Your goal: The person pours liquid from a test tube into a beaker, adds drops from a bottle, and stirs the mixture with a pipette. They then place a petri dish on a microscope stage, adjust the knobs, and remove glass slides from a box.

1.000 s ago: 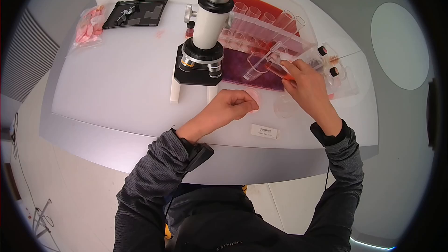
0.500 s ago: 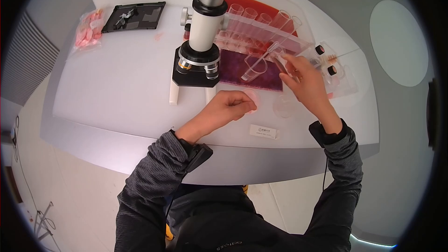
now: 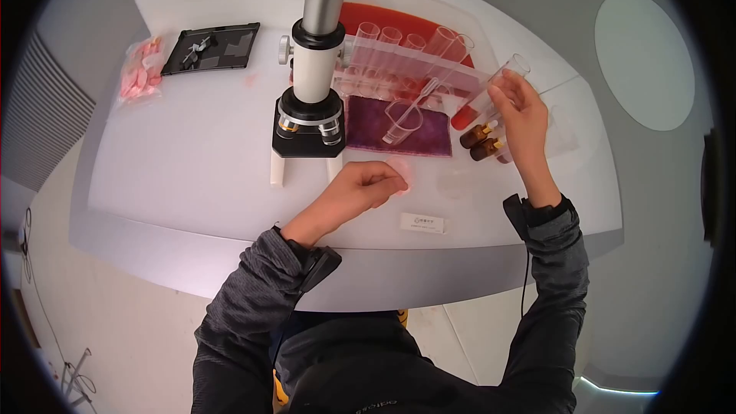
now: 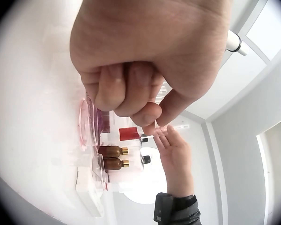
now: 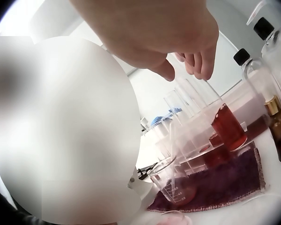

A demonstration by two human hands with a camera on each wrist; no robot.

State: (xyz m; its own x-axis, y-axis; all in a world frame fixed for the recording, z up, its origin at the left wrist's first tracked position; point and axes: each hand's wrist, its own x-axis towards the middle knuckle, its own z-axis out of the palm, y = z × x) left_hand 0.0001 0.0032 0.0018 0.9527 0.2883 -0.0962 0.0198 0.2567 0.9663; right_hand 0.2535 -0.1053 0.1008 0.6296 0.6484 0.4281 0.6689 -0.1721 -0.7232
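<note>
Far left on the table (image 3: pixel 192 146): a bag of pink pieces (image 3: pixel 139 69), with a black tray (image 3: pixel 215 44) just beside it at 2 o'clock. Next, at centre, a microscope (image 3: pixel 313 84) standing upright on its black base.

Just below it at 5 o'clock, the left hand (image 3: pixel 366 182) resting knuckles-down on the white surface, fingers curled into a fist; a pink-rimmed dish (image 3: pixel 404 172) touching it at 3 o'clock. In the left wrist view, fingers tucked tight under the palm and the dish (image 4: pixel 85 123) standing beside them; cannot tell whether anything is pinched inside the fist.

Right of the microscope, a purple mat (image 3: pixel 433 132) with a small beaker (image 3: pixel 402 123) lying on it, a little red liquid in its bottom in the right wrist view (image 5: pixel 175 187). Behind the mat at 12 o'clock, a rack (image 3: pixel 406 57) of clear tubes, red liquid behind it. On the near edge at 6 o'clock from the mat, a white label (image 3: pixel 422 222).

Further right, two brown bottles (image 3: pixel 481 142) lying side by side. Above them at 1 o'clock, the right hand (image 3: pixel 525 115) raised off the table, fingertips pinching a clear tube (image 3: pixel 502 80) tilted with its open mouth toward 1 o'clock. Tube sticking out of the grip up and to the left of the palm, red liquid (image 5: pixel 229 126) pooled at its lower end, near the rack.
</note>
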